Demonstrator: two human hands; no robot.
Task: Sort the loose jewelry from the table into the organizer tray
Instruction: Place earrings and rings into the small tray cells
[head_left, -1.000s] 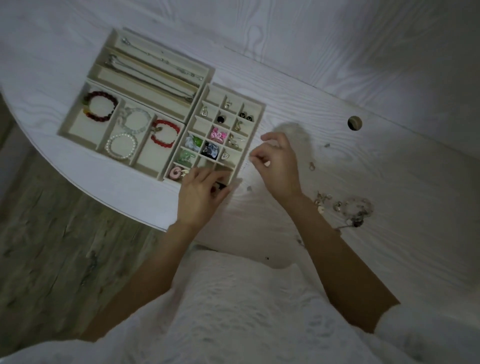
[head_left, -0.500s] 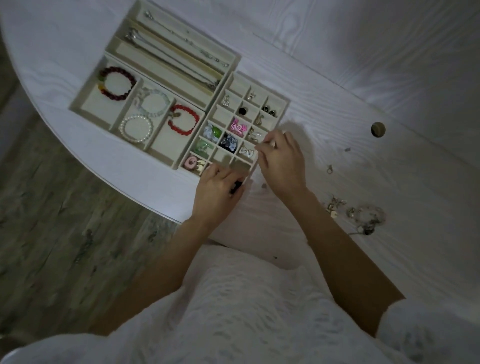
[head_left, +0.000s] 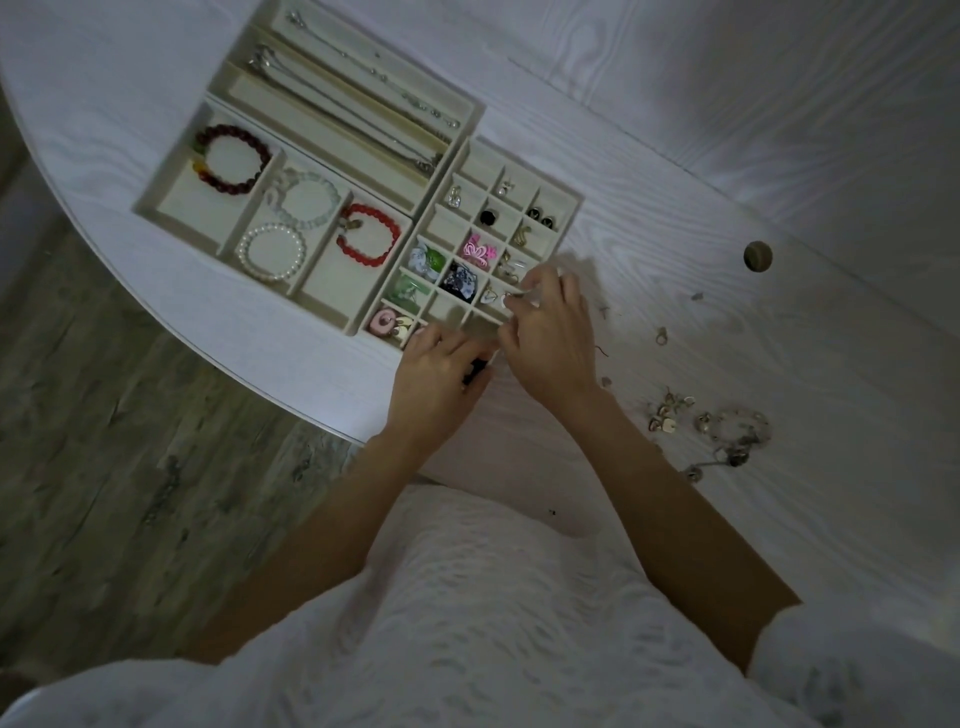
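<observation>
A beige organizer tray lies on the white table, with necklaces in long slots, bracelets in wide slots and earrings in a grid of small cells. My right hand reaches over the grid's near right corner and pinches a small pale piece above a cell. My left hand rests at the tray's near edge, fingers curled around a small dark item. Loose jewelry lies in a heap on the table to the right.
Small single pieces are scattered between the tray and the heap. A round cable hole sits in the table further back. The table's curved edge runs just left of my left hand, with wooden floor below.
My right hand has moved left from the open table to the grid's near right cells with a small piece. My left hand has stayed at the tray's near edge.
</observation>
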